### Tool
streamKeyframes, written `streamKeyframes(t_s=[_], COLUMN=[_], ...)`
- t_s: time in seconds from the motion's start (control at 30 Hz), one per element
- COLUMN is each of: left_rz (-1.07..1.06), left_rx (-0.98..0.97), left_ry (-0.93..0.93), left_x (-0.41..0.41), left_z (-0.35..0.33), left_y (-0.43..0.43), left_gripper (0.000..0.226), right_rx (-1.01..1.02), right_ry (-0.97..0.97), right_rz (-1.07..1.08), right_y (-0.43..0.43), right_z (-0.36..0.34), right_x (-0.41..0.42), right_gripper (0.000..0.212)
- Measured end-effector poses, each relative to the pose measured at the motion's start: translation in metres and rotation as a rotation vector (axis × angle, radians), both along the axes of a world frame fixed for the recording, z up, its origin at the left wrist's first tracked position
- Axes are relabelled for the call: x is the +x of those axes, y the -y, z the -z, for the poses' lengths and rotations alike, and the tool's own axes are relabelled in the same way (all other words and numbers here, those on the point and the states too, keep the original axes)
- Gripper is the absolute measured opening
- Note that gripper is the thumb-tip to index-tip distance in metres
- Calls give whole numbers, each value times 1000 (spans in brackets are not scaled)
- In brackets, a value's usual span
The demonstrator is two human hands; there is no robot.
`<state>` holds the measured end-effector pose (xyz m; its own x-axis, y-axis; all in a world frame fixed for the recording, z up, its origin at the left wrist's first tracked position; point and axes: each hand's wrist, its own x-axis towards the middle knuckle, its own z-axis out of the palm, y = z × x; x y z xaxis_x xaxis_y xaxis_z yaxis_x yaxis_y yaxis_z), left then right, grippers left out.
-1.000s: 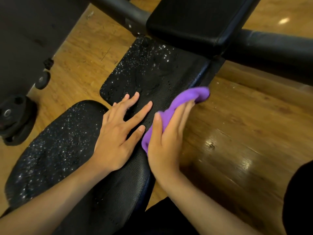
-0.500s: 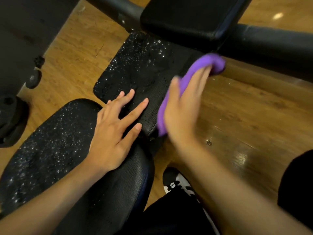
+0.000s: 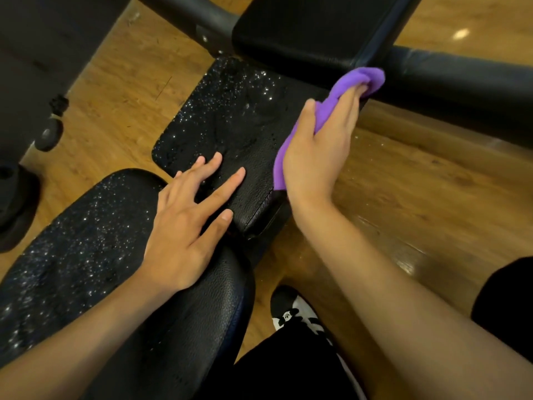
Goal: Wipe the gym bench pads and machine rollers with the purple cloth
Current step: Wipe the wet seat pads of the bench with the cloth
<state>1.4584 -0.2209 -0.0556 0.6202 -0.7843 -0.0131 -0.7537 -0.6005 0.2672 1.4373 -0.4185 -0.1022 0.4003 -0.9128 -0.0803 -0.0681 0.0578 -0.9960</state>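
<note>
Mid-wipe on the wet middle pad [image 3: 230, 116]: right hand [image 3: 320, 151] fingers pinch the cloth [image 3: 366, 77] at its far edge, left hand [image 3: 187, 226] spread flat, so next it probably needs dragging across those droplets.

No readable text, labels or numbers anywhere; shoe [image 3: 297, 316] emblem too blurred.

Three black bench pads: near seat pad [image 3: 86, 255], droplet-speckled middle pad [image 3: 230, 116], raised far pad [image 3: 311, 27]. One purple cloth [image 3: 331, 111]. Two bare hands: left hand [image 3: 187, 223], right hand [image 3: 323, 148]. One black roller [image 3: 461, 82]. One black-and-white shoe [image 3: 294, 313]. One small wheel [image 3: 49, 134] at left.
</note>
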Motion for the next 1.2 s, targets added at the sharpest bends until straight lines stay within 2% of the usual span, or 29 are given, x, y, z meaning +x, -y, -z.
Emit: streamKeyframes(t_s=[0.1, 0.2, 0.27, 0.37, 0.43, 0.5, 0.57, 0.63, 0.77, 0.83, 0.9, 1.0, 1.07, 1.2], left_rz=[-4, -15, -22, -7, -9, -8, -11, -18, -8, -3, -4, -2, -4, 3], left_rx=[4, 8, 8, 10, 9, 11, 14, 13, 3, 5, 15, 13, 8, -3], left_ry=[8, 0, -1, 15, 18, 13, 7, 4, 11, 16, 19, 10, 16, 15], left_x=[0, -1, -2, 0, 0, -1, -2, 0, 0, 0, 0, 1, 1, 1], left_z=[0, 0, -2, -2, -1, 1, 1, 0, -1, 0, 1, 0, 0, 1], left_y=[1, 2, 3, 5, 4, 3, 2, 1, 2, 3, 1, 0, 0, 3], left_gripper=[52, 53, 53, 52, 52, 52, 52, 52, 52, 52, 52, 53, 52, 51], right_rx=[47, -3, -71, -40, -1, 61, 84, 17, -39, -24, -12, -28, -47, -8], right_ry=[47, 71, 54, 10, 24, 51, 77, 60, -31, -4, 12, 41, 49, 18], right_rz=[13, -118, -105, -13, 8, 35, -29, -81, -12, 12, 27, -192, -199, -23], right_y=[-29, -88, -71, -6, 2, -33, -81, -96, -11, 10, -27, -103, -85, 19], right_z=[2, -1, 3, 3, 4, 4, 0, -3, 4, 5, 4, -3, 4, 3], right_x=[-12, -40, -32, -3, 2, -13, -35, -42, -3, 6, -8, -49, -44, 3], right_gripper=[66, 68, 67, 66, 66, 67, 69, 70, 68, 68, 70, 72, 73, 69])
